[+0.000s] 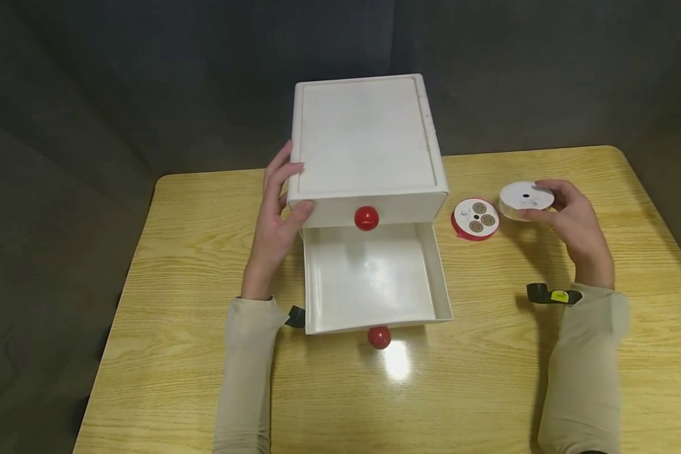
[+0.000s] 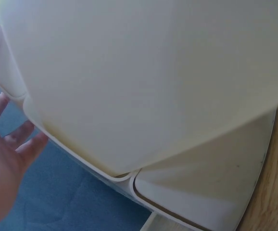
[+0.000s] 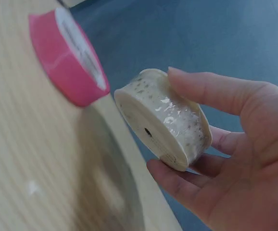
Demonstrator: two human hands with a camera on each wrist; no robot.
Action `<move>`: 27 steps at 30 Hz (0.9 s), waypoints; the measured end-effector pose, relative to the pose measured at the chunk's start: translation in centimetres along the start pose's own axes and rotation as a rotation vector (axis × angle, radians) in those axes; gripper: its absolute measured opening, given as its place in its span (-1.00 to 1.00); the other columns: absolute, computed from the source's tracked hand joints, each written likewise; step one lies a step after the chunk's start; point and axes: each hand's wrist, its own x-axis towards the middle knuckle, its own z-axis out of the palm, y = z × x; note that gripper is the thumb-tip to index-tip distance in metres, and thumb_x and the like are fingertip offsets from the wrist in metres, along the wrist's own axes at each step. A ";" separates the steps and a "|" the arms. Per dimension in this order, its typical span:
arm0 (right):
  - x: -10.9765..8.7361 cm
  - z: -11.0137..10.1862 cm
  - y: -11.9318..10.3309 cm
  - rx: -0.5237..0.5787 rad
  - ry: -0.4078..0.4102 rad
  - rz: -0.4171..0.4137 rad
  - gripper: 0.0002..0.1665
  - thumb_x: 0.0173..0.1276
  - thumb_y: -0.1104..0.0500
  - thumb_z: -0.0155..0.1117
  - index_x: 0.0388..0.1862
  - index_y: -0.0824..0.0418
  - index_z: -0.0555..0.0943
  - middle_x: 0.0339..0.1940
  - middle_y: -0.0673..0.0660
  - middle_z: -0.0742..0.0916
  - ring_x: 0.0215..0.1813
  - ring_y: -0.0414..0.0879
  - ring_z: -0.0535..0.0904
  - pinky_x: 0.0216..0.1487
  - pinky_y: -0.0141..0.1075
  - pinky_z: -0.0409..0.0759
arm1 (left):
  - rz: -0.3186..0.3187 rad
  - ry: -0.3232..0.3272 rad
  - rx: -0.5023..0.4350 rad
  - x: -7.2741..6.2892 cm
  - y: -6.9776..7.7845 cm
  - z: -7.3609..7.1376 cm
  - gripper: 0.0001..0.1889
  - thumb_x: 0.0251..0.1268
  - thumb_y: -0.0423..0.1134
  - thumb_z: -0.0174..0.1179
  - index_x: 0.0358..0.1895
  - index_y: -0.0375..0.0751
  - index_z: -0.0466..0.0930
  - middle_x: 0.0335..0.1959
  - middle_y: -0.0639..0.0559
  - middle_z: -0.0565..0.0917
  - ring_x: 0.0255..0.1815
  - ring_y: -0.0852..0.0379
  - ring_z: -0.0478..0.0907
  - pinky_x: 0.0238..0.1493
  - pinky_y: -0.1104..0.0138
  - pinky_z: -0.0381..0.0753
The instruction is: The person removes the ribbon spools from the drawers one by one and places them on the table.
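In the head view a white two-drawer box stands with its lower drawer pulled out and its upper drawer closed. A red round knob is on the upper front, another red knob on the lower. My left hand rests against the box's left side, fingers spread, thumb at the front corner. To the right, my right hand holds a cream ribbon spool by its rim between thumb and fingers, raised off the table. Beside it lies a spool of pink-red ribbon.
The wood-grain table reaches out on both sides of the box. Dark curtains hang behind it. Black wrist-camera mounts, such as the one on the right wrist, jut out from both sleeves.
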 end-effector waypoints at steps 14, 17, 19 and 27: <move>0.9 0.3 1.3 -0.219 -0.148 0.037 0.11 0.32 0.16 0.53 0.60 0.48 0.06 0.51 0.55 0.29 0.41 0.41 0.24 0.39 0.28 0.22 | -0.004 0.005 -0.010 0.0 0.0 0.0 -0.15 0.34 0.40 0.19 0.37 -0.26 0.33 0.66 0.06 0.09 0.57 0.04 0.14 0.25 0.04 0.48; 0.9 0.4 1.1 -0.231 -0.162 0.045 0.15 0.33 0.14 0.52 0.62 0.50 0.00 0.52 0.59 0.26 0.43 0.44 0.22 0.41 0.34 0.19 | -0.004 0.005 -0.009 0.0 0.1 0.0 -0.14 0.34 0.40 0.20 0.37 -0.26 0.32 0.66 0.06 0.09 0.57 0.04 0.14 0.26 0.04 0.47; 0.9 0.4 1.1 -0.233 -0.171 0.047 0.15 0.33 0.13 0.52 0.62 0.50 0.01 0.51 0.59 0.27 0.42 0.44 0.23 0.41 0.34 0.20 | -0.004 0.004 -0.007 0.0 0.1 0.0 -0.14 0.34 0.40 0.20 0.37 -0.26 0.32 0.66 0.06 0.08 0.58 0.04 0.13 0.27 0.04 0.47; 0.8 0.3 0.9 -0.244 -0.189 0.043 0.09 0.32 0.12 0.53 0.59 0.47 0.10 0.46 0.56 0.31 0.39 0.44 0.24 0.40 0.34 0.19 | -0.005 0.005 -0.010 0.0 0.1 0.1 -0.13 0.33 0.41 0.20 0.37 -0.26 0.30 0.67 0.06 0.07 0.59 0.05 0.11 0.28 0.04 0.45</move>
